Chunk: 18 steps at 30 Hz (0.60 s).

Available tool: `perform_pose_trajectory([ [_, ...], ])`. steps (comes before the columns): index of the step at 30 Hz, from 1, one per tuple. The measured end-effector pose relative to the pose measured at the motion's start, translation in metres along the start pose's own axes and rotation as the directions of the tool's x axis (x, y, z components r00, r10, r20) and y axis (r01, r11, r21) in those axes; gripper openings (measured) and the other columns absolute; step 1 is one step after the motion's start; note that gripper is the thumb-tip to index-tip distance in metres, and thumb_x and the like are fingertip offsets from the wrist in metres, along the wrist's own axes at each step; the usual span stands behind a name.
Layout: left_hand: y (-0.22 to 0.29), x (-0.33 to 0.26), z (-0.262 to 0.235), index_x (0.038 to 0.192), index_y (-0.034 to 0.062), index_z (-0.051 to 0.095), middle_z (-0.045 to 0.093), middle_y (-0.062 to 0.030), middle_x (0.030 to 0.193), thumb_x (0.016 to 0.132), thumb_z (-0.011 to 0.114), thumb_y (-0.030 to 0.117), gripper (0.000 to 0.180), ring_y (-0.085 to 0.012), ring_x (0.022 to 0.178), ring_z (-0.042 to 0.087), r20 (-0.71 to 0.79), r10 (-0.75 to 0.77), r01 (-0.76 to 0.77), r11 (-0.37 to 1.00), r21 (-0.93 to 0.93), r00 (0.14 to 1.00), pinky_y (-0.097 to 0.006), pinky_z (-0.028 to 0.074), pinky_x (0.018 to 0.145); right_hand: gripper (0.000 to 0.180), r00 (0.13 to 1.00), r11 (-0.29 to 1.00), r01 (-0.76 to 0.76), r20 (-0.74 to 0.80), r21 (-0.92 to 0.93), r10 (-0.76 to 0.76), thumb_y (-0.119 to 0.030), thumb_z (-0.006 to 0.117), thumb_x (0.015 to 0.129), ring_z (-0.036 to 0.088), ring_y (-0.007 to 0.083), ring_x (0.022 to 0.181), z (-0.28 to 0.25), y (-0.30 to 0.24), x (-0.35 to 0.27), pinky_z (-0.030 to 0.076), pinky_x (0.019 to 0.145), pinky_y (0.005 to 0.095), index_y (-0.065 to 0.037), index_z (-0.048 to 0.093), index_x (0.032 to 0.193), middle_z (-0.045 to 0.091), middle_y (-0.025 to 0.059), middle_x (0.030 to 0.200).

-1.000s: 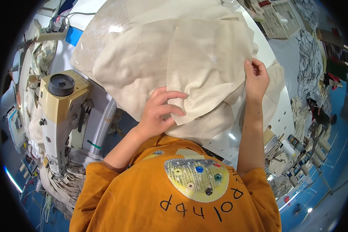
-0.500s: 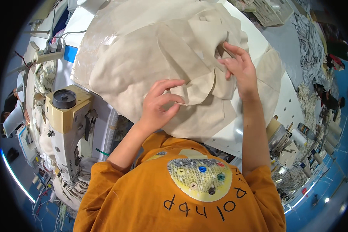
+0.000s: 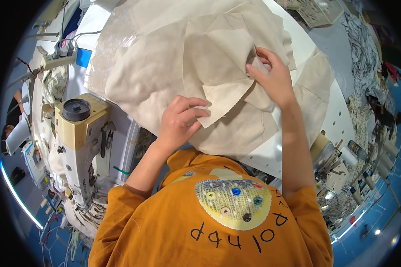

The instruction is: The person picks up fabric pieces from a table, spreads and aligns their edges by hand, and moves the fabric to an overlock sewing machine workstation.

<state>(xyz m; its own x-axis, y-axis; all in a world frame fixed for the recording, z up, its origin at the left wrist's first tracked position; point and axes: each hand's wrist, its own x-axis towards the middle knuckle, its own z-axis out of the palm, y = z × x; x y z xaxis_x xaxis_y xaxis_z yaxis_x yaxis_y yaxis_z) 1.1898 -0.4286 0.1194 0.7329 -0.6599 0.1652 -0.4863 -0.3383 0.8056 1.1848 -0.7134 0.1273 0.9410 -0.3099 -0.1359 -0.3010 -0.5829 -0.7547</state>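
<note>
A heap of beige cloth pieces point(image 3: 142, 71) spreads across the table in front of me. My right hand point(image 3: 272, 73) pinches a raised fold of a beige cloth piece point(image 3: 220, 58) between thumb and fingers. The fingertips inside that fold are partly hidden. A pointed flap of the piece, with a stitched or frayed-looking edge, hangs toward me. My left hand point(image 3: 182, 118) is beside the flap's left edge, its bent fingers apart and the fingertips at the cloth. Its thumb lies low, near the flap's corner.
A cream sewing machine point(image 3: 78, 138) with a black round knob stands at my left. Another machine point(image 3: 334, 167) is at the right, by thread spools. Under the cloth is a white tabletop point(image 3: 265, 158). A pale plastic basket point(image 3: 314, 12) and grey cloth point(image 3: 361, 58) lie at far right.
The cloth flap, curled before, is now spread flatter, its corner pointing toward me. My right fingers have closed on the fold. The left hand has shifted slightly left.
</note>
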Motion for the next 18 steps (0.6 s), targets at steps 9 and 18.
perform_pose_trajectory([
  [9, -0.001, -0.003, 0.000, 0.084, 0.0151, 0.068, 0.067, 0.0042, 0.100, 0.057, 0.072, -0.003, 0.033, -0.0191, 0.078, 0.056, -0.068, 0.072, -0.068, 0.996, 0.057, 0.995, -0.031, 0.049, 0.064, 0.061, 0.989, 0.987, -0.141, 0.041, -0.082, 0.144, -0.031, 0.084, 0.072, 0.053, 0.0181, 0.079, 0.001, -0.017, -0.018, 0.047, 0.071, 0.0308, -0.003, 0.060, 0.121, 0.057, 0.0072, 0.097],
  [18, -0.001, 0.001, 0.002, 0.084, 0.0153, 0.068, 0.067, 0.0038, 0.101, 0.056, 0.072, -0.003, 0.033, -0.0180, 0.071, 0.056, -0.090, 0.093, -0.084, 0.991, 0.100, 0.992, -0.029, 0.048, 0.060, 0.044, 0.993, 0.965, 0.104, -0.023, -0.239, -0.113, -0.019, 0.084, 0.071, 0.052, 0.0138, 0.070, 0.016, -0.019, -0.040, 0.043, 0.073, 0.0292, -0.004, 0.066, 0.108, 0.060, 0.0037, 0.096],
])
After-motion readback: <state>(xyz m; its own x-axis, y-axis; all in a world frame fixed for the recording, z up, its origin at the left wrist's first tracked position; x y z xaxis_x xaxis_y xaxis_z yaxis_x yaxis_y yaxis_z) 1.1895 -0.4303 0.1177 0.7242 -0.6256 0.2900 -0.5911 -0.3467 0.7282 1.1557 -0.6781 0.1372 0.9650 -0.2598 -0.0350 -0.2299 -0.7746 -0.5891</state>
